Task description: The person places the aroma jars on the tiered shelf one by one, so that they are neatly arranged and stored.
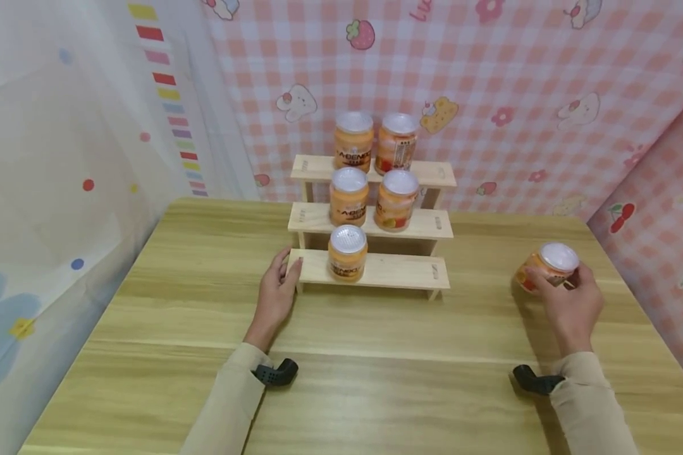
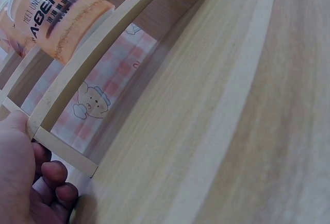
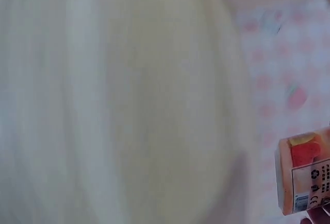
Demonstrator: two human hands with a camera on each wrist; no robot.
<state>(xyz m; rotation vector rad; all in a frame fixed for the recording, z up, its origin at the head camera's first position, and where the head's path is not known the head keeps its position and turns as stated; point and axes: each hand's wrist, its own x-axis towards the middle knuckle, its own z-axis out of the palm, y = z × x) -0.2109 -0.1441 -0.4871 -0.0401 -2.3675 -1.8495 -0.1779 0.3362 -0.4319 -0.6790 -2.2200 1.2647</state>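
Note:
A three-tier wooden stand (image 1: 398, 268) stands on the table, bearing several orange-labelled jars with clear lids. The top tier has two jars and the middle tier two. One jar (image 1: 348, 254) sits left of centre on the lowest tier. My left hand (image 1: 276, 294) grips the left end of that lowest tier; in the left wrist view its thumb lies at the board's end and the fingers curl beside the leg. Off to the right, my right hand (image 1: 575, 306) holds another jar (image 1: 559, 257) by its sides, apart from the stand. The right wrist view catches that jar's printed label (image 3: 309, 183) and only some fingertips.
The wood-grain table (image 1: 375, 392) extends around the stand. Behind it hangs a pink checked cloth (image 1: 489, 82), with a white dotted sheet (image 1: 51, 158) on the left and another patterned cloth on the right. Each sleeve carries a black wrist mount.

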